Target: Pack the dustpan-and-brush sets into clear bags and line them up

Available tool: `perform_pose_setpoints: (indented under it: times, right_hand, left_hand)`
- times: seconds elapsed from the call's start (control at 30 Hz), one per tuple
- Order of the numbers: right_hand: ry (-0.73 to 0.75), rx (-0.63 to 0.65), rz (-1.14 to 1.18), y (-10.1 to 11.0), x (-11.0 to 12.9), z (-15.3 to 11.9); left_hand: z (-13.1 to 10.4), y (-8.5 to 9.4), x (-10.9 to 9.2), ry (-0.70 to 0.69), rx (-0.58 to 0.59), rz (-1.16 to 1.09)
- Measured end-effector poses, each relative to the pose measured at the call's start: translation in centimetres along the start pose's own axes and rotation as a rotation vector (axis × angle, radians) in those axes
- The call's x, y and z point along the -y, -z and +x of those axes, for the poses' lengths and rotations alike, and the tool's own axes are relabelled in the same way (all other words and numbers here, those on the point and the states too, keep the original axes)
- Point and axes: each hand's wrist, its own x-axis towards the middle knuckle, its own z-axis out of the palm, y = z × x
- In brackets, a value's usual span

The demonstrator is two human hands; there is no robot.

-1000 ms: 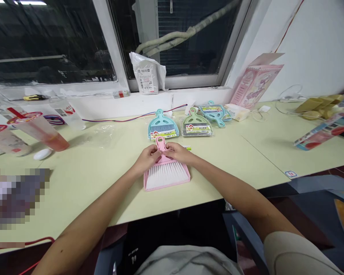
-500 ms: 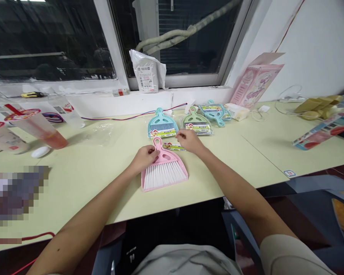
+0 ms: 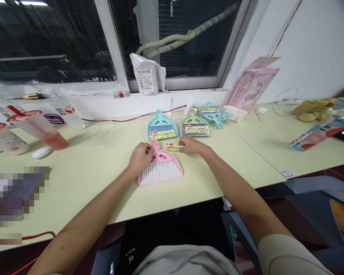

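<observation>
A pink dustpan (image 3: 177, 172) with a white-bristled brush (image 3: 160, 172) nested in it lies before me on the table. Beside its handle, my left hand (image 3: 140, 156) is closed with curled fingers, gripping the dustpan's upper left side; the fingertips are partly hidden. My right hand (image 3: 190, 145) pinches the right end of a printed label card (image 3: 172, 147), which lies just beyond the dustpan. Farther back are a blue brush-and-dustpan set (image 3: 162, 124) and a green one (image 3: 194, 121), each wrapped with a similar label. More blue sets (image 3: 212, 110) lie behind them to the right.
Two drink cups (image 3: 40, 130) and a white oval object (image 3: 41, 152) stand at left near crumpled clear plastic (image 3: 99, 133). A pink box (image 3: 253, 88) is at the back right, with a colourful package (image 3: 318, 133) farther right. A plastic-wrapped parcel (image 3: 148, 78) rests on the sill.
My right hand has come down onto the label card and taken its right end. The pink dustpan has shifted slightly left and away from me with my left hand.
</observation>
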Motion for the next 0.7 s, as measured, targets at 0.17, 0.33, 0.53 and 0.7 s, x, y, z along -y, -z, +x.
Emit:
perform_pose_setpoints:
  times: [0.17,0.33,0.53,0.7]
  right_hand:
    - [-0.073,0.051,0.068,0.6,-0.5,0.0]
    - [-0.084,0.063,0.140,0.7,-0.5,-0.2]
    - [0.039,-0.043,0.346,2.0,-1.4,-0.4]
    - [0.268,-0.185,0.649,2.8,0.6,-1.2]
  left_hand:
    - [0.1,-0.2,0.3,0.014,-0.041,-0.070]
    - [0.2,-0.1,0.3,0.034,-0.079,-0.090]
    - [0.5,-0.1,0.7,0.053,-0.142,-0.150]
    - [1.1,0.3,1.9,0.077,-0.203,-0.233]
